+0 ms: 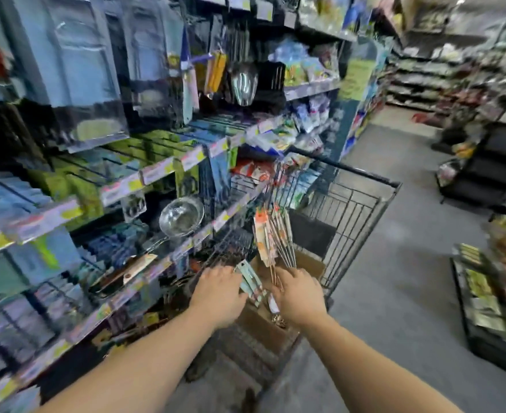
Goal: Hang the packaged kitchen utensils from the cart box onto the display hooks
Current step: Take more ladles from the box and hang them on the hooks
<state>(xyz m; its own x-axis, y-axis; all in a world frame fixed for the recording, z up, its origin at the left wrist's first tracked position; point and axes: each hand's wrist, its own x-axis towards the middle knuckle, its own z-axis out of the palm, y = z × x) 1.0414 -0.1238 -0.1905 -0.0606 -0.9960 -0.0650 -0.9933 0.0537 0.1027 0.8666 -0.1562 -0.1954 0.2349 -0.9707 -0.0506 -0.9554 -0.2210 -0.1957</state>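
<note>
Utensil packs [250,283] lie over the box [263,323] in the cart [359,210], held by the left hand [217,293]. The right hand [297,296] grips a fanned bunch [272,236] of carded utensils, raised above the box.

A shop aisle runs from near to far over a grey floor [394,263]. On the left stand tall shelves [144,174] with price-tag strips along their edges, crowded with goods. Low dark racks [484,180] line the right, and more stocked shelving [418,81] crosses the far end, all blurred.
</note>
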